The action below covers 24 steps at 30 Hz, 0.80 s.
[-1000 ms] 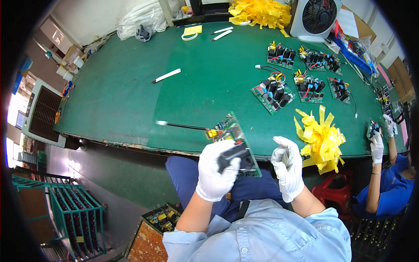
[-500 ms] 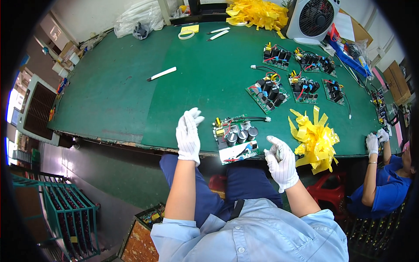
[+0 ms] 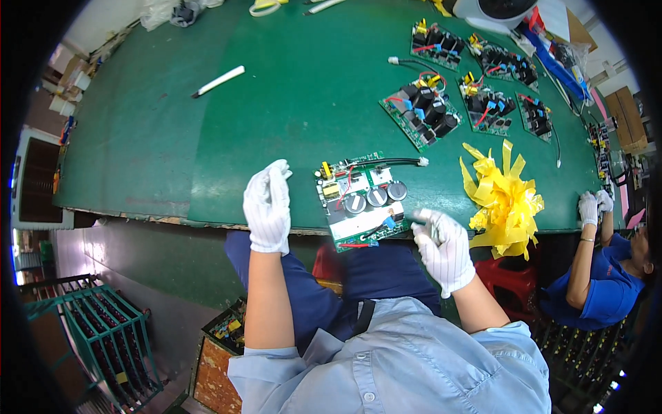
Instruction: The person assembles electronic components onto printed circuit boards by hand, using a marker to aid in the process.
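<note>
A green circuit board (image 3: 365, 203) with round black capacitors, a white plate and a black cable lies near the table's front edge, between my hands. My left hand (image 3: 267, 210), in a white striped glove, hovers left of the board, fingers stretched out and holding nothing. To the board's right is my right hand (image 3: 445, 252), gloved alike, its fingers loosely curved and thumb apart. Its fingertips come close to the board's right edge; whether they touch it I cannot tell. A bunch of yellow tape strips (image 3: 507, 203) rests just right of that hand.
Several similar circuit boards (image 3: 422, 110) lie at the far right of the green table (image 3: 289, 103). A white-handled tool (image 3: 219, 81) lies at the left. A fan (image 3: 493, 10) stands at the back right. A co-worker in blue (image 3: 596, 279) works at the right.
The view has shifted, so the table's far items sit higher in it. My left hand has drawn slightly farther from the board; my right hand's fingers are nearer its right edge.
</note>
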Tool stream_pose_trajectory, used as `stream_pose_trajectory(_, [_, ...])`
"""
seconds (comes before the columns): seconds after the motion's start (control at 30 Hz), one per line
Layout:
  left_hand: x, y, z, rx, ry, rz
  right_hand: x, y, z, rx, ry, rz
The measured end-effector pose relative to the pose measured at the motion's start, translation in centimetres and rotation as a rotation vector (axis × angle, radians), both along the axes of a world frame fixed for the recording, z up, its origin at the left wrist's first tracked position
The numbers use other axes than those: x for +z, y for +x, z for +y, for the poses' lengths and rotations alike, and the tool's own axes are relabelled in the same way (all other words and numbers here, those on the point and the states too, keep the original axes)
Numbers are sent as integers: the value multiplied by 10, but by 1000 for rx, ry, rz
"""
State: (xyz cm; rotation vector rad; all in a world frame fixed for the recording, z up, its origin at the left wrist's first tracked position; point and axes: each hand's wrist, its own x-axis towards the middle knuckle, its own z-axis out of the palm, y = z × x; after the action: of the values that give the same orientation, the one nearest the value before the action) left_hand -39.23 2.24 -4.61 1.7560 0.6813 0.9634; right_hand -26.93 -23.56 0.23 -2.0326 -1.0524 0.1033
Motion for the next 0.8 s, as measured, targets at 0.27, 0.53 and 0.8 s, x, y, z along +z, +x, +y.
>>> stream_pose_trajectory(0.27, [18,-2,-11,65,9,138,-25,-14,-32,164,-5,-77])
stream_pose_trajectory(0.53, [24,4,-16,158,-1,196,-29,-13,-23,148,86,-82])
stream_pose_trajectory(0.8, [22,1,-15,168,31,186,-7,-1,-7,122,-50,-17])
